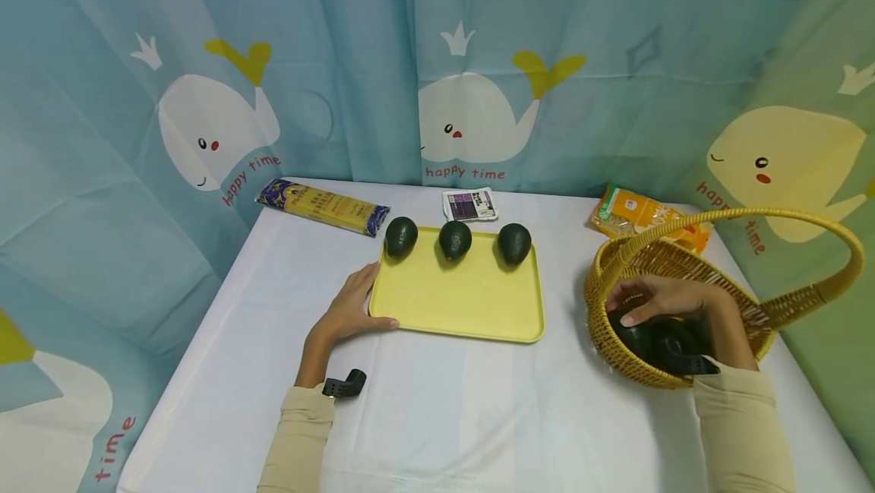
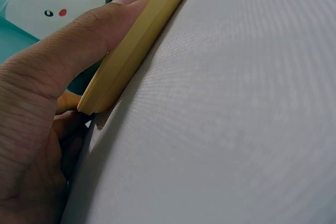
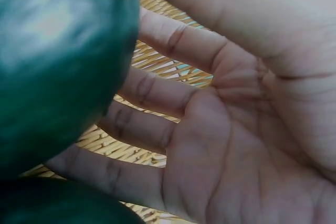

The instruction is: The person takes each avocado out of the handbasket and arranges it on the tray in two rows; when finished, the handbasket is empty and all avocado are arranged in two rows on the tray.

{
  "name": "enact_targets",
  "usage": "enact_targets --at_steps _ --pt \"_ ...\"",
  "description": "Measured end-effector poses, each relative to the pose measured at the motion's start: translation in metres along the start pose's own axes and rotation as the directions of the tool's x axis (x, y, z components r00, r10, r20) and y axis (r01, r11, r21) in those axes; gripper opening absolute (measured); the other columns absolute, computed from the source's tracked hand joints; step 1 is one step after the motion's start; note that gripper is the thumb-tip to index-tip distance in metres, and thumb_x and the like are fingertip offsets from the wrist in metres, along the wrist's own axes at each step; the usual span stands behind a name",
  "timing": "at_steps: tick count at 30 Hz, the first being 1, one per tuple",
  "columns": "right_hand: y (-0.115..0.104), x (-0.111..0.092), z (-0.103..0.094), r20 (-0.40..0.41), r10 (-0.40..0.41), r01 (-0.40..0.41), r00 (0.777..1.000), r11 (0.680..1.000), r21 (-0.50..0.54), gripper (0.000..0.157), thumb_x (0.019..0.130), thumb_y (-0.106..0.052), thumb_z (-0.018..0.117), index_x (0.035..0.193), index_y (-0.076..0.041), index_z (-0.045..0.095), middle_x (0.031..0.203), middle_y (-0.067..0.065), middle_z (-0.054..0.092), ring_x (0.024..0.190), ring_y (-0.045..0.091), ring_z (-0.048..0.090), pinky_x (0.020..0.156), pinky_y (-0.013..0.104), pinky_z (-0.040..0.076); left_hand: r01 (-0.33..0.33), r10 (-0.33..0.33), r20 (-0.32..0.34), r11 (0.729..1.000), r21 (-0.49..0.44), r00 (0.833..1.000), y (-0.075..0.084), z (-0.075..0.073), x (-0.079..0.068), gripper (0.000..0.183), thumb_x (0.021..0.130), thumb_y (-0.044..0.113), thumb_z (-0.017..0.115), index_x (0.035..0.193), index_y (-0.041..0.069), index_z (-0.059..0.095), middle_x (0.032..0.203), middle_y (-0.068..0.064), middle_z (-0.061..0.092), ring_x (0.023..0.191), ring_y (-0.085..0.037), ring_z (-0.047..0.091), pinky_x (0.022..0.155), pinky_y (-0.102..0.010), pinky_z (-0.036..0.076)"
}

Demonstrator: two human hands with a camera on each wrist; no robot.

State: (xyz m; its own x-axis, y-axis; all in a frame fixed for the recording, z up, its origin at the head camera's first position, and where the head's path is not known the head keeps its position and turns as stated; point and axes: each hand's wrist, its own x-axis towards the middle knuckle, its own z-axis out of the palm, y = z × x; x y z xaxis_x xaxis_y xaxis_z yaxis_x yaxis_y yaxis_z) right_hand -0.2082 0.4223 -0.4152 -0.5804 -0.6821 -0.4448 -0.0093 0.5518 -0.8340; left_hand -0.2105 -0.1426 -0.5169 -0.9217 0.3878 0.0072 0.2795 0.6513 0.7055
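Observation:
A yellow tray (image 1: pixel 458 295) lies on the white tabletop, with three dark green avocados in a row along its far edge: a left one (image 1: pixel 401 237), a middle one (image 1: pixel 454 241) and a right one (image 1: pixel 514 244). My left hand (image 1: pixel 349 309) holds the tray's near left corner, its thumb (image 2: pixel 113 17) over the rim. On the right stands a yellow wicker basket (image 1: pixel 604 337). Inside it, my right hand (image 1: pixel 666 297) grips an avocado (image 3: pixel 58 61), fingers round the far side and thumb on top. Another avocado (image 3: pixel 68 203) lies below; the wrist partly hides the basket's contents.
A long yellow and purple packet (image 1: pixel 321 204) lies at the back left. A small white and purple sachet (image 1: pixel 470 205) sits behind the tray. Behind the basket is an orange bag (image 1: pixel 639 212). The basket's tall handle (image 1: pixel 745 212) arches over the right side.

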Motion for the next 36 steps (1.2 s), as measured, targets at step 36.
enact_targets --at_steps 36 --pt "-0.004 -0.007 0.009 -0.191 0.113 -0.125 0.975 0.991 -0.053 0.063 0.092 -0.014 0.066 0.143 0.009 0.036 0.142 0.032 0.041 0.111 -0.010 0.049 0.089 0.014 0.047 0.043 -0.043 0.018 0.999 0.006 0.999 0.000 0.001 0.000 0.125 0.067 0.055 0.083 0.158 0.009 0.012 0.164 -0.013 0.016 0.151 -0.034 0.013 0.120 -0.056 0.019"
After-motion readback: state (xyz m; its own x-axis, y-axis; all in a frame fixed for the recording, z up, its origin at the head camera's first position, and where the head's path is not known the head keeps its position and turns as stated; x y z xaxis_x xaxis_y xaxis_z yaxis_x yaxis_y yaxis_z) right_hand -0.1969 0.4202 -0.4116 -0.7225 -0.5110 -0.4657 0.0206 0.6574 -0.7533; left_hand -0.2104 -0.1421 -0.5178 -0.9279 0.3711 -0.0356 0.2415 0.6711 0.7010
